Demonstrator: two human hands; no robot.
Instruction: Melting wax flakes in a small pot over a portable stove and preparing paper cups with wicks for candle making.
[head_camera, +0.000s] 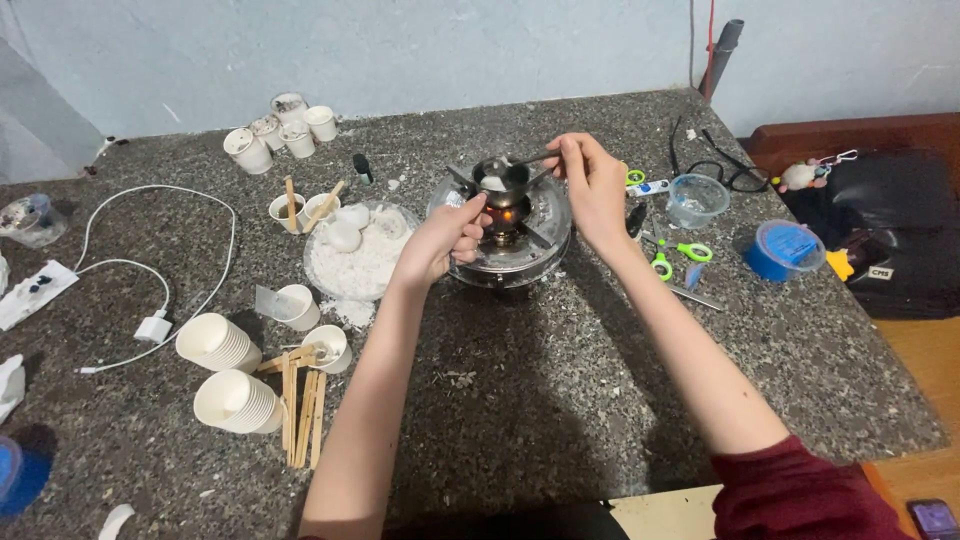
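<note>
Left hand (440, 240) grip closed on wooden handle (476, 214), right hand (590, 180) grip pinching one spoon (525, 161), one small pot (497, 180) holding white wax over a flame, two cup stacks (225, 372) near bench's left edge.

A home craft corner, it seems. A speckled stone tabletop (560, 400) carries paper cups (235, 400), wooden sticks (300, 405), scissors (680, 255) and a small burner (505, 225). A toy (800, 177) lies beside it.

Pale blue wall (450, 45), speckled grey stone counter (560, 370) — wooden floor (925, 360) at right, dim light
</note>
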